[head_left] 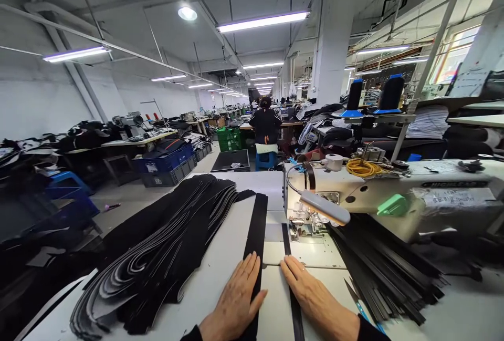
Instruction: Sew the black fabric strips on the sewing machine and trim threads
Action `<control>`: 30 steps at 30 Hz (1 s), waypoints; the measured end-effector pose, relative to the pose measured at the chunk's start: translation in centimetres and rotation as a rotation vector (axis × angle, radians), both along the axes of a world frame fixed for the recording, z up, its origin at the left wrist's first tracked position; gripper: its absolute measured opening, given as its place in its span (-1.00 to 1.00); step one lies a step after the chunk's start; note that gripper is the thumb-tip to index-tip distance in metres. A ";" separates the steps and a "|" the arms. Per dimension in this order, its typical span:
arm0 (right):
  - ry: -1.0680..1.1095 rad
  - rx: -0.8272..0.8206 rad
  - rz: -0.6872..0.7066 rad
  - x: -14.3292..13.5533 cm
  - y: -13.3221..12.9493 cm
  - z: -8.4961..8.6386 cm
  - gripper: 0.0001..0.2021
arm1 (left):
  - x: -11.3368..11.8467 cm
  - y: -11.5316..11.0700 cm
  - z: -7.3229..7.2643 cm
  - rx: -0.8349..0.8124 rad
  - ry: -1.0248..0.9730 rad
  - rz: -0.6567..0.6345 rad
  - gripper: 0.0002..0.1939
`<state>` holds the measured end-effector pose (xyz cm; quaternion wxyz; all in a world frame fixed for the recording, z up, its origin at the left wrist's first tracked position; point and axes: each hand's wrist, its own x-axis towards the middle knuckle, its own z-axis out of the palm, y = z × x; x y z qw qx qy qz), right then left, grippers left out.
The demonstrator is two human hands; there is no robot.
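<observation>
My left hand (238, 291) lies flat, palm down, on a wide black fabric strip (258, 225), its thumb apart from the fingers. Flat on a narrow black strip (286, 238), my right hand (311, 288) has its fingers stretched forward. Both strips run lengthwise on the white table (220, 278), side by side with a gap between them. Just beyond my right hand is the lit needle area of a sewing machine (309, 225). The forearms hide part of the near table.
Stacked black fabric pieces (169, 230) cover the left side of the table. At right lie a bundle of narrow dark strips (386, 267) and scissors (360, 304). Thread cones (389, 94) stand behind the machine. A person (265, 123) sits ahead, past a grey bin (230, 161).
</observation>
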<state>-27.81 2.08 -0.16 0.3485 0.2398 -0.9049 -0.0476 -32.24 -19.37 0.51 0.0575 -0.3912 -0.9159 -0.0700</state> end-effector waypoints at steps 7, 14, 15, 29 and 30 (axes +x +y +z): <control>-0.087 -0.071 -0.007 -0.1 -0.6 -0.3 -0.75 | -1.3 2.3 4.7 0.033 -0.104 0.002 -0.74; -0.205 -0.105 -0.025 0.5 0.9 0.4 -0.53 | -9.3 6.9 3.5 -0.007 -0.176 0.004 -0.37; -0.216 -0.101 -0.022 0.5 1.3 0.4 -0.49 | -9.8 7.2 2.9 -0.010 -0.182 0.008 -0.34; -0.328 -0.130 -0.030 3.4 2.3 -0.4 -0.41 | -8.0 8.3 1.4 0.027 -0.208 0.070 -0.50; -0.332 -0.127 -0.032 3.5 2.3 -0.4 -0.40 | -7.2 8.6 1.4 0.063 -0.224 0.063 -0.53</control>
